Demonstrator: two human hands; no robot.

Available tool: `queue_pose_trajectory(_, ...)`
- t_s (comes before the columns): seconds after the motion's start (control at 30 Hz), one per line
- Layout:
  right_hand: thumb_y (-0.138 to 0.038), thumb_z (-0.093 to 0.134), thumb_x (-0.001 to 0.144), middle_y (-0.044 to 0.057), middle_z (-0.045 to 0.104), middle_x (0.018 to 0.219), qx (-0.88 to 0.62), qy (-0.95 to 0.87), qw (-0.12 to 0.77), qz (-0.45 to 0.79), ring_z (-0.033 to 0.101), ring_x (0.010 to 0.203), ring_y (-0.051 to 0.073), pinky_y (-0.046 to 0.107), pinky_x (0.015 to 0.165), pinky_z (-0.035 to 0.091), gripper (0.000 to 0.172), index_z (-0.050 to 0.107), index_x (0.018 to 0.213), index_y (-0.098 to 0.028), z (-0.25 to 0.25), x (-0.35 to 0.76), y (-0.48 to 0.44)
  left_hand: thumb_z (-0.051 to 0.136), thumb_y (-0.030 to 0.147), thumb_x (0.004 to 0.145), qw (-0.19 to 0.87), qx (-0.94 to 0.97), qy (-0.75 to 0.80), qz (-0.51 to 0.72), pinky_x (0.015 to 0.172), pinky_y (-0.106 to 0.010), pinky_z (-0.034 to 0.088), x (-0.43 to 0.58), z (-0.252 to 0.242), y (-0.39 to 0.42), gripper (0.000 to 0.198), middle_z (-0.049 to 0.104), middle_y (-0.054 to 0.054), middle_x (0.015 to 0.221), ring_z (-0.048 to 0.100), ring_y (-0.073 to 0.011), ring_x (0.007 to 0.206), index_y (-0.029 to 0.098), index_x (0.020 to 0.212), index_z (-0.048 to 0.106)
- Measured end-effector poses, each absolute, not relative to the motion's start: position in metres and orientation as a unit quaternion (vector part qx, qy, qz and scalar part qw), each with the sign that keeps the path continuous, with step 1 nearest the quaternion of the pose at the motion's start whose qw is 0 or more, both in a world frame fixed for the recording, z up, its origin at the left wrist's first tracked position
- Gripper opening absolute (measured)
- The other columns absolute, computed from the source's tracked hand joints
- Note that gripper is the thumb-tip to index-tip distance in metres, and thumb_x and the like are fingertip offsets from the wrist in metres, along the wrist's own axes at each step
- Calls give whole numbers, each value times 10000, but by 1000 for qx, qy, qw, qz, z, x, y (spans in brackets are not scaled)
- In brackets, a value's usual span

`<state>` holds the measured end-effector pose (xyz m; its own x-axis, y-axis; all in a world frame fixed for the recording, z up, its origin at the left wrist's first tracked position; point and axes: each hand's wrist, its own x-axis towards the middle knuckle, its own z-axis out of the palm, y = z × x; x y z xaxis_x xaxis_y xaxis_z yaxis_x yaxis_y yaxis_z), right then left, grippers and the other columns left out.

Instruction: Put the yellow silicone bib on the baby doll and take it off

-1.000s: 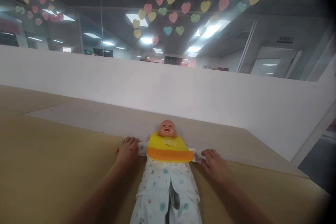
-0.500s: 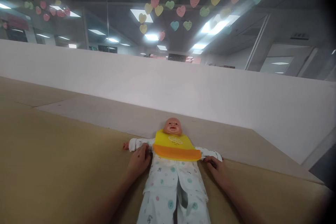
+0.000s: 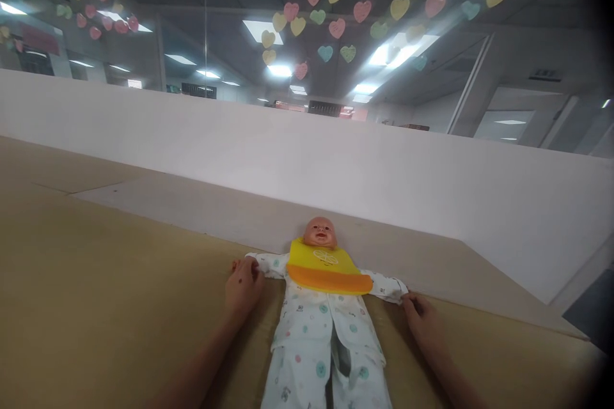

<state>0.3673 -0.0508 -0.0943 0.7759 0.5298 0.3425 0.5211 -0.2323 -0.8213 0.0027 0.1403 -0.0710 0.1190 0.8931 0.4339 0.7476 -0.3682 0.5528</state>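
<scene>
A baby doll (image 3: 320, 233) lies on its back with both arms spread, in a white patterned outfit (image 3: 323, 326). Around its neck is a yellow bib (image 3: 326, 257) with an orange catch pocket (image 3: 330, 280) across the chest. My left hand (image 3: 244, 286) has its fingers closed at the cuff of the left-hand sleeve (image 3: 271, 263), covering much of the doll's hand there. At the other side, my right hand (image 3: 423, 318) pinches the end of the right-hand sleeve (image 3: 386, 286); the doll's hand on that side is hidden.
The doll rests on a tan surface (image 3: 119, 287) with a paler grey strip (image 3: 192, 204) behind. A low white wall (image 3: 288, 153) runs along the back. Above it, glass carries several heart-shaped paper notes (image 3: 362, 11), with lit ceiling panels beyond.
Both hands have slid outward along the doll's arms, from nearer the elbows to the cuffs. The view has shifted slightly, and the doll appears a little farther right.
</scene>
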Motion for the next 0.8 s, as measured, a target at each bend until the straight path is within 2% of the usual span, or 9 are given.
queue_pose_trajectory(0.13, -552, 466, 586, 116, 697, 865, -817, -293, 495, 51, 628, 887, 318, 381, 776, 470, 437, 635, 736, -177, -91, 384, -58, 394, 365, 838, 127, 688, 646, 305, 644, -324, 418, -14, -63, 150, 257, 664, -84, 948, 621, -260, 857, 210, 956, 560)
queue_pose_trajectory(0.33, -576, 461, 607, 103, 684, 795, -823, -334, 450, 96, 616, 843, 301, 380, 783, 445, 454, 636, 725, -174, -90, 389, -56, 360, 471, 830, 157, 667, 692, 229, 730, -423, 464, -23, -57, 158, 447, 665, -159, 1037, 626, -336, 944, 197, 1073, 617)
queue_pose_trajectory(0.5, -591, 456, 664, 44, 586, 594, -811, -391, 422, 108, 551, 627, 212, 335, 667, 414, 402, 520, 580, -203, -89, 391, -59, 396, 461, 816, 172, 693, 657, 243, 777, -413, 462, -22, -63, 161, 414, 667, -119, 1064, 606, -315, 1002, 213, 1061, 619)
queue_pose_trajectory(0.67, -586, 493, 664, 39, 580, 577, -781, -415, 449, 124, 506, 570, 191, 317, 590, 376, 382, 517, 585, -212, -88, 397, -62, 400, 441, 843, 195, 714, 607, 289, 739, -328, 455, -24, -71, 167, 342, 683, -55, 1012, 616, -249, 963, 241, 1024, 611)
queue_pose_trajectory(0.8, -578, 483, 666, 40, 604, 590, -782, -397, 462, 128, 499, 532, 184, 320, 573, 374, 368, 517, 604, -217, -94, 402, -59, 345, 433, 887, 181, 718, 613, 277, 727, -312, 447, -25, -72, 169, 362, 677, -80, 1028, 615, -245, 960, 214, 1010, 607)
